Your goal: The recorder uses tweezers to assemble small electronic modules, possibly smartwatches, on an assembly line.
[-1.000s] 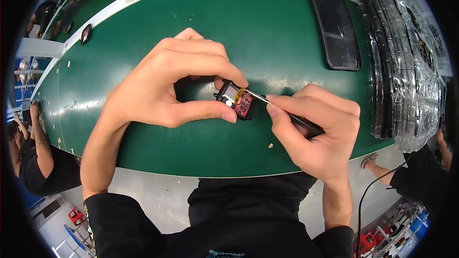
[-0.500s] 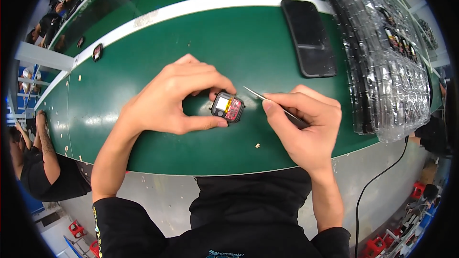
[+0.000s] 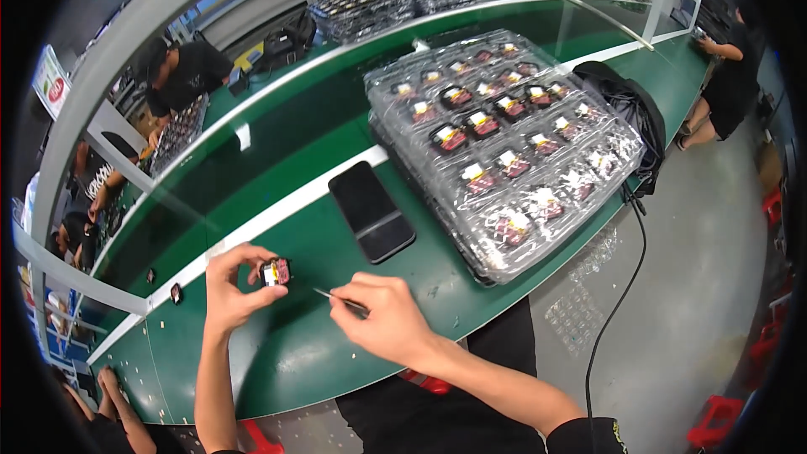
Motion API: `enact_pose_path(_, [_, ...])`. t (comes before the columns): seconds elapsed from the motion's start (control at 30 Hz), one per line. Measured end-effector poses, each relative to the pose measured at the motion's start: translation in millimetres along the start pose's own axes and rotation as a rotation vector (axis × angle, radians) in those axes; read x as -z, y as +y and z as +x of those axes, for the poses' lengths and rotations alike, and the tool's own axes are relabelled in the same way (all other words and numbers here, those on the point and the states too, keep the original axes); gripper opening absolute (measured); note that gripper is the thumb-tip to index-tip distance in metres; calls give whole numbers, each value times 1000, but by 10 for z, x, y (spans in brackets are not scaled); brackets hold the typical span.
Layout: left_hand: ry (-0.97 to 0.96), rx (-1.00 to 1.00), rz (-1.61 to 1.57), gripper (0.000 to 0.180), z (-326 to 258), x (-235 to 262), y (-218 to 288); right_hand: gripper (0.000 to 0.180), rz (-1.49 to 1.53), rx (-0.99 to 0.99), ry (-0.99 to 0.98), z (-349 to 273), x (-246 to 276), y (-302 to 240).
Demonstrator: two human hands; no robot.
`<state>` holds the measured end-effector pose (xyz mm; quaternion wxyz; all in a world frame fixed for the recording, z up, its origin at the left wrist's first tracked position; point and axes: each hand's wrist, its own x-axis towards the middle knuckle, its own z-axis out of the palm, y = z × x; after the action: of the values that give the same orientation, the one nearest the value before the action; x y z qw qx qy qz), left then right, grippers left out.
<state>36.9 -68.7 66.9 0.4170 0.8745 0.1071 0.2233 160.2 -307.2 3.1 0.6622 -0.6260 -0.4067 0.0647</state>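
Observation:
My left hand point(image 3: 231, 290) pinches a small dark smartwatch case point(image 3: 276, 272) between thumb and fingers, lifted over the green bench. Its open inside shows a pale patch, a bit of yellow and a reddish circuit board. To its right, my right hand point(image 3: 382, 319) is closed around thin pointed metal tweezers point(image 3: 325, 292), held like a pen. Their tip points at the case, with a gap between the two. The fingers cover most of the tweezers' length.
Beyond my hands lies a black phone point(image 3: 370, 210). A tall stack of clear plastic trays point(image 3: 424, 193) with similar cases fills the bench's right part, beside a black bag point(image 3: 626, 105). Another case point(image 3: 176, 292) sits at left. A black cable point(image 3: 618, 311) hangs down. Co-workers sit across the bench.
The view has swung up and to the right, bringing the tray stack's top into sight. My left hand still holds the case, now tilted differently; my right still holds the tweezers.

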Motion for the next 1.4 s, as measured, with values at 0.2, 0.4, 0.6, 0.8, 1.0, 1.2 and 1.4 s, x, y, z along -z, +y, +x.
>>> enact_pose_path(0.2, [-221,-386,55,43,1322,-574,962,12,-30,-26,-47,24,86,22])
enact_pose_path(0.4, [-406,-412,173,48,2395,-906,1089,16,-34,-62,-89,12,29,53])
enact_pose_path(0.6, [-314,-443,300,38,2268,-814,792,15,-59,-39,-106,-3,20,30])
enact_pose_path(0.8, [-97,-423,549,24,1400,-258,117,12,-80,-22,-99,15,137,-32])
enact_pose_path(1.0, [16,58,977,28,264,1072,-1241,11,-99,-57,-173,52,53,-97])
enact_pose_path(1.2, [367,480,1089,32,-590,2462,-2259,12,-137,-55,-186,72,11,-137])
enact_pose_path(1.4, [318,377,854,26,-562,2516,-2233,12,-202,-67,-184,54,27,-168])
